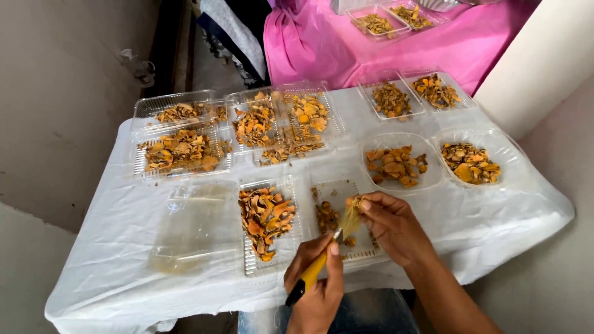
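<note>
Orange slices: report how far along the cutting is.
Done: many clear trays across the white-covered table already hold orange slices. In hand: the left hand holds a yellow-handled knife against a piece pinched by the right hand. Left: the tray beneath holds few slices.

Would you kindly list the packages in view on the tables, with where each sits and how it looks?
Clear rectangular trays, far left: orange-brown dried pieces.
Clear hinged trays, far centre: same pieces.
Two small clear trays, far right.
Two rounded clear tubs, right.
Empty clear container, near left.
Clear tray, near centre: curled pieces.
Near tray, by the hands: few pieces.
Two trays on the pink cloth.
No labels, signs or screens.
</note>
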